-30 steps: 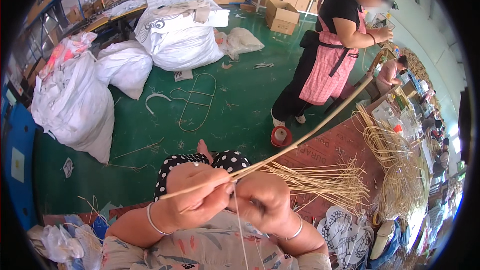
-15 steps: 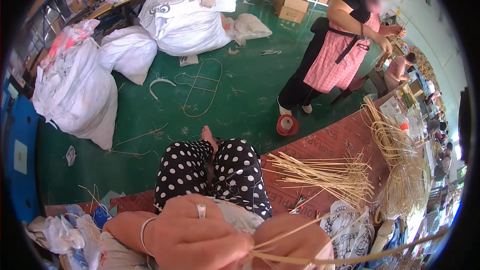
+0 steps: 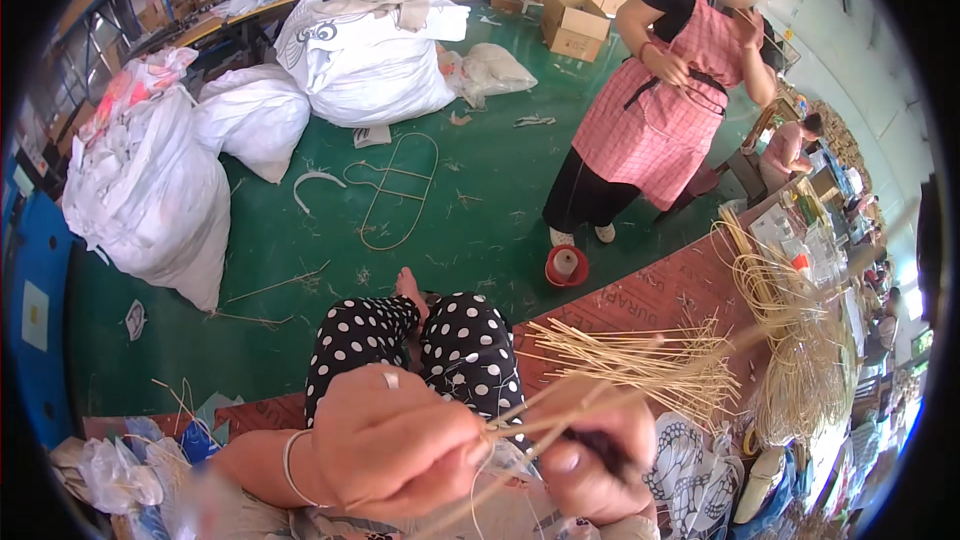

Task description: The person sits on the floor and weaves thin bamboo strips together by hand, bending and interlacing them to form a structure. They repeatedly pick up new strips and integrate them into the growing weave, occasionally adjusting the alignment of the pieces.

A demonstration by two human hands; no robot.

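Observation:
My left hand [image 3: 400, 445], with a ring and a bracelet, is closed in a pinch on thin tan cane strips [image 3: 535, 422]. The strips run from its fingertips toward the upper right, past my right hand, and blur there. My right hand [image 3: 600, 455] is curled just beside it, thumb toward the left hand. A dark patch shows between that thumb and the fingers; whether it is a tool or shadow I cannot tell. A fine pale strand loops below the two hands. Both hands are above my lap, over polka-dot trousers [image 3: 465, 345].
Cut cane sticks [image 3: 640, 365] lie on a reddish board [image 3: 640, 290] at right, beside coiled cane [image 3: 775, 290]. A bent cane frame [image 3: 400, 195] lies on the green floor. White sacks [image 3: 150, 200] stand left. A co-worker in a pink apron [image 3: 650, 125] stands near a red bucket [image 3: 567, 266].
The cane strips have swung from pointing right to pointing up and right. My right hand has risen, and its thumb now shows. The co-worker has straightened, one hand raised near the head.

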